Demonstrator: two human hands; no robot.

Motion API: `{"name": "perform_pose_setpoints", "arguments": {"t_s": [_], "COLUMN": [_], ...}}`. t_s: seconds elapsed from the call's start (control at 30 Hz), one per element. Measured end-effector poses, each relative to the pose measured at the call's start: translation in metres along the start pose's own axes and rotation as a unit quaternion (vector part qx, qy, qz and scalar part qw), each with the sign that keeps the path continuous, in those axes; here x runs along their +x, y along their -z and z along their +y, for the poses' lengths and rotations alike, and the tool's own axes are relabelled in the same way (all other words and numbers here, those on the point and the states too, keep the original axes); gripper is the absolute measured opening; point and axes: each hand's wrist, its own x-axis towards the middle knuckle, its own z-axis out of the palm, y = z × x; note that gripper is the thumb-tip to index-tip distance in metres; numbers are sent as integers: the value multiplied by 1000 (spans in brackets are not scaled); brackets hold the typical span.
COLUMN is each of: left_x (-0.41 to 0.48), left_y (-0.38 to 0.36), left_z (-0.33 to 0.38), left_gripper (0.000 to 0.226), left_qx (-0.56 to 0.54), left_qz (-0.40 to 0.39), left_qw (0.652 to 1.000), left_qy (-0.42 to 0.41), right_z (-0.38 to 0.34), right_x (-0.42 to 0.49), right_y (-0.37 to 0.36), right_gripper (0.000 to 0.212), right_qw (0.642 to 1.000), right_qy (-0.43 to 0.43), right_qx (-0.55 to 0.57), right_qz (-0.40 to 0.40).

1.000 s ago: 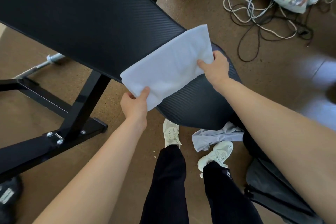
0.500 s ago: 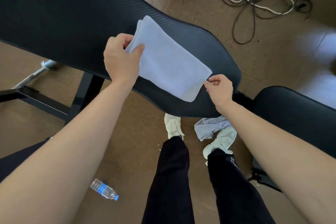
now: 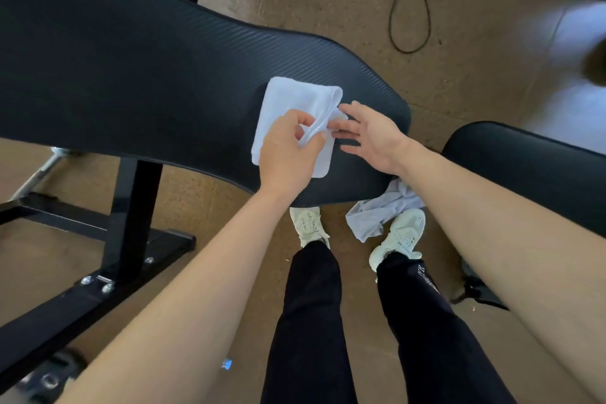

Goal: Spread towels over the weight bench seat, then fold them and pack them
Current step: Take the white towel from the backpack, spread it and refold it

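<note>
Mid-fold, judging by the layers: on the weight bench seat (image 3: 147, 75), close to its rounded end, a white towel (image 3: 295, 95) doubled down into a compact rectangle. Pinched at the edge nearest that rounded end by the left hand (image 3: 288, 154), thumb and forefinger curled round a lifted flap. Touched at the same edge by the right hand (image 3: 370, 138), fingers straight and spread, gripping nothing. Spreading apparently done for this piece; probably one last fold or a squaring-up left, then packing. Below the seat's rounded end, on the floor (image 3: 213, 200) between the shoes (image 3: 310, 223), a second towel (image 3: 377, 213), crumpled and unfolded, so likely well short of finished overall. No bag or box for packing clearly made out. Long axis of the folded towel across the seat's width, from far edge to near edge, slightly tilted; rounded fold at the far end, loose corners toward the near edge.
</note>
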Motion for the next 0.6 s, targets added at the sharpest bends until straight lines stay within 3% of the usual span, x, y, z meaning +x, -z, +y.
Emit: {"name": "perform_pose_setpoints", "arguments": {"t_s": [0.13, 0.23, 0.3, 0.43, 0.5, 0.6], "left_x": [2, 8, 10, -4, -18, -20], "left_y": [-32, -45, -50, -51, -40, -16], "left_z": [-8, -23, -26, -17, -15, -25], "left_gripper": [10, 14, 29, 41, 41, 55], "left_qx": [46, 83, 135, 145, 107, 182], "left_qz": [-26, -38, -69, -85, -19, 153], "left_qw": [999, 996, 988, 985, 993, 970], "left_qy": [0, -3, -14, -33, -47, -41], "right_z": [6, 5, 8, 28, 37, 45], "right_x": [-3, -6, -5, -8, -11, -10], "right_y": [4, 2, 1, 1, 0, -10], "right_gripper": [49, 43, 34, 50, 36, 23], "right_qw": [999, 999, 998, 955, 941, 938], "right_qy": [12, 19, 30, 98, 123, 153], "right_qx": [-7, -4, -39, -187, -206, -227], "right_qz": [-44, -31, 28, 208, 240, 210]}}
